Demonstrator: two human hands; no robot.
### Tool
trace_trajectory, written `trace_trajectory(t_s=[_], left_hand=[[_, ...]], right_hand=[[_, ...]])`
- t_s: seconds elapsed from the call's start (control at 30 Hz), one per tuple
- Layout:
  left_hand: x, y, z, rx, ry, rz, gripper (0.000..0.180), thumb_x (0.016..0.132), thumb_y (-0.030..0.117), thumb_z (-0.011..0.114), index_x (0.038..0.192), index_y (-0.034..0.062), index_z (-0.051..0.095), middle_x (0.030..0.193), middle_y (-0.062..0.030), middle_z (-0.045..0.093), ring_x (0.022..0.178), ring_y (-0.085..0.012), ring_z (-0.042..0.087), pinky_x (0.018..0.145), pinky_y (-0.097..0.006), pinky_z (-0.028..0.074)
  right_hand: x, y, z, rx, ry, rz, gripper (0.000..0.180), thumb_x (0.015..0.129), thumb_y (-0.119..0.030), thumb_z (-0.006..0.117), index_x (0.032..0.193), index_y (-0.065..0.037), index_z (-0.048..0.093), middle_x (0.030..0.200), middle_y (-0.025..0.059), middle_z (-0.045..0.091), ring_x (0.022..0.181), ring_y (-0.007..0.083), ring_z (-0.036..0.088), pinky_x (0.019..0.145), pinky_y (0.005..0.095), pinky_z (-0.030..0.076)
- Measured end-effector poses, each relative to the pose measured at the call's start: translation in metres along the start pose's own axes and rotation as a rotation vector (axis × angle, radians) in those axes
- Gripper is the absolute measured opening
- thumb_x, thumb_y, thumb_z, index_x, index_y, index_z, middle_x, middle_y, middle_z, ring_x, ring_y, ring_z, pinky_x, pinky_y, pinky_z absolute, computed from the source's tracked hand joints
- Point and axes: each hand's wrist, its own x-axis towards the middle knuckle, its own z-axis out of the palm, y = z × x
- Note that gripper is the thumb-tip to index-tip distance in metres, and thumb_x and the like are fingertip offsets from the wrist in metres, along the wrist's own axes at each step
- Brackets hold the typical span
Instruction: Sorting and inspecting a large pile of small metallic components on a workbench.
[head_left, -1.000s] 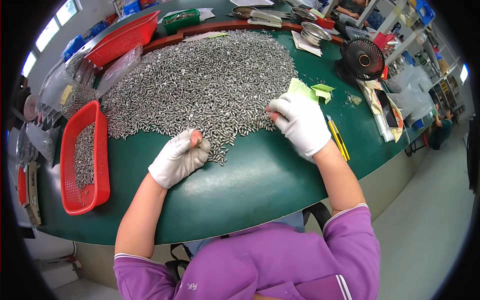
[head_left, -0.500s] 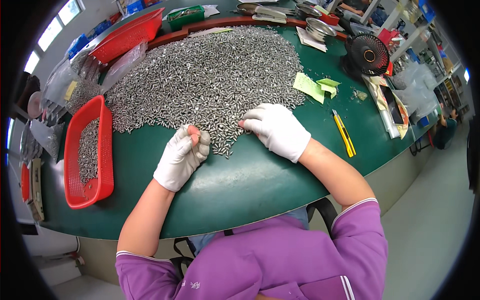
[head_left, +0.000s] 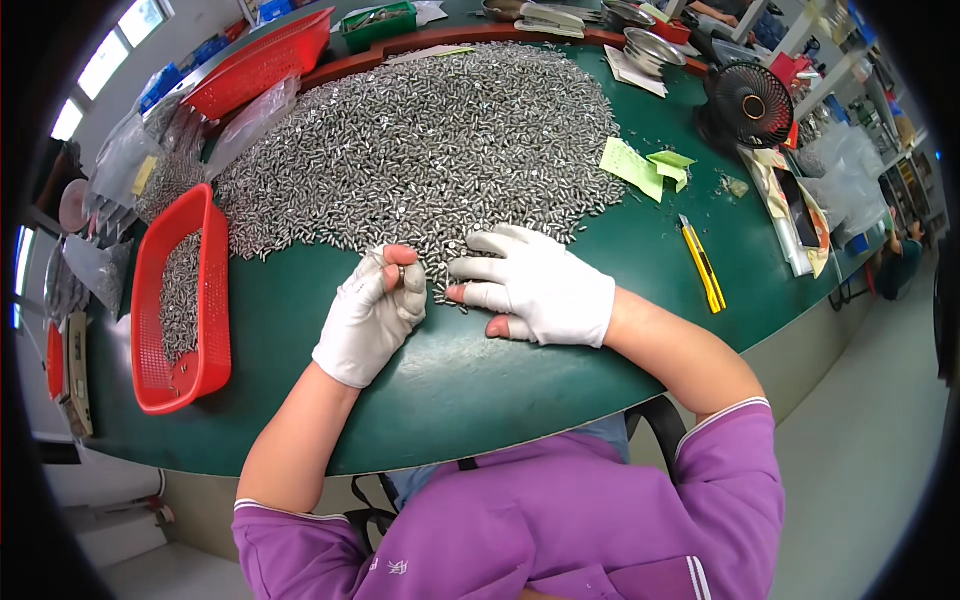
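A broad heap of small, short, silvery metal parts covers much of the green table. My left hand, in a white glove with bare thumb and index tips, is pinched closed at the heap's near edge. A small metal part shows between its fingers. To its right, my right hand lies palm down in a similar glove. Its fingers are spread over the near tongue of the heap and its thumb rests apart on the tabletop. Whatever lies beneath that palm is hidden.
Left of the heap stands a red plastic basket partly filled with the metal parts. A yellow utility knife, green paper slips and a black fan are on the right. Another red basket sits at the far left.
My right hand has come nearer and turned, its fingers spreading over the tip of the heap. The left hand stays pinched in nearly the same place. The view has shifted slightly.
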Motion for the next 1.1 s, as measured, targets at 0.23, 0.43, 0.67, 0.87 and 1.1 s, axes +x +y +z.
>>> trace_trajectory(t_s=[0.23, 0.43, 0.67, 0.87, 1.1], left_hand=[[0.002, 0.007, -0.004, 0.011, -0.026, 0.001, 0.021, 0.091, 0.019, 0.062, 0.107, 0.0085, 0.055, 0.093, -0.0023, 0.060, 0.079, -0.0120, 0.057, 0.070, -0.025, 0.044], [0.005, 0.007, -0.003, 0.023, 0.026, 0.025, 0.021, 0.088, 0.019, 0.064, 0.106, 0.0121, 0.057, 0.090, -0.0012, 0.052, 0.074, -0.0129, 0.049, 0.066, -0.025, 0.043], [0.003, 0.007, -0.005, -0.026, -0.045, -0.006, 0.018, 0.091, 0.019, 0.061, 0.106, 0.0106, 0.055, 0.094, -0.0022, 0.059, 0.079, -0.0117, 0.055, 0.069, -0.025, 0.042], [0.001, 0.008, 0.000, 0.003, -0.035, -0.063, 0.017, 0.089, 0.019, 0.064, 0.102, 0.0129, 0.055, 0.091, -0.0021, 0.057, 0.071, -0.0112, 0.050, 0.065, -0.024, 0.039], [-0.003, 0.004, 0.006, -0.089, -0.109, -0.212, 0.014, 0.090, 0.018, 0.062, 0.100, 0.0117, 0.056, 0.084, -0.0022, 0.052, 0.059, -0.0089, 0.036, 0.054, -0.023, 0.032]], right_hand=[[-0.005, 0.018, -0.011, -0.101, 0.057, 0.093, 0.043, 0.074, -0.027, 0.069, 0.113, -0.011, 0.062, 0.119, 0.0058, 0.058, 0.117, 0.0299, 0.049, 0.097, 0.0450, 0.041], [0.008, -0.004, 0.003, 0.016, -0.061, -0.070, 0.058, 0.078, -0.041, 0.064, 0.129, -0.015, 0.054, 0.132, 0.0080, 0.051, 0.124, 0.0357, 0.043, 0.105, 0.0504, 0.034], [0.002, 0.002, 0.001, -0.066, -0.060, -0.010, 0.058, 0.080, -0.048, 0.059, 0.123, -0.009, 0.059, 0.132, 0.0083, 0.052, 0.126, 0.0369, 0.042, 0.106, 0.0516, 0.032], [-0.006, 0.025, -0.022, -0.151, 0.217, 0.146, 0.037, 0.071, -0.021, 0.072, 0.105, -0.011, 0.063, 0.109, 0.0062, 0.060, 0.110, 0.0311, 0.054, 0.092, 0.0448, 0.045], [-0.017, 0.017, -0.040, -0.178, 0.192, 0.440, 0.006, 0.077, -0.020, 0.068, 0.081, -0.015, 0.068, 0.080, 0.0023, 0.061, 0.079, 0.0243, 0.060, 0.068, 0.0373, 0.050]])
